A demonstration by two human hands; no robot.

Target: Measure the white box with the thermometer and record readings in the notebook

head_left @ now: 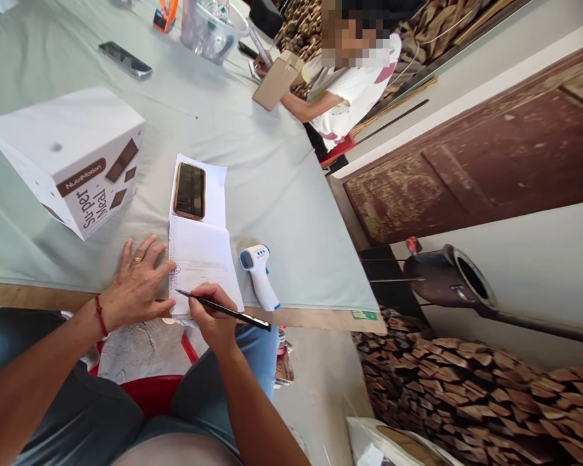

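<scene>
An open notebook point(201, 249) lies at the front edge of the cloth-covered table, with several lines of writing on its lower page. My right hand point(214, 317) is closed around a black pen point(233, 312), whose tip points at the lower left of that page; I cannot tell whether it touches the paper. Fingers spread, my left hand point(136, 285) rests flat on the table, its thumb and fingertips at the notebook's left edge. On the upper page sits a phone point(190, 190) in a brown case. Right of the notebook lies a white and blue infrared thermometer point(260, 275).
A white printed box point(68, 155) stands at left. Farther back are a dark phone point(125, 59), an orange tool point(165, 16) and a clear plastic tub point(211, 32). A person point(340, 84) across the corner holds a cardboard box point(274, 84). Firewood point(466, 388) is stacked at lower right.
</scene>
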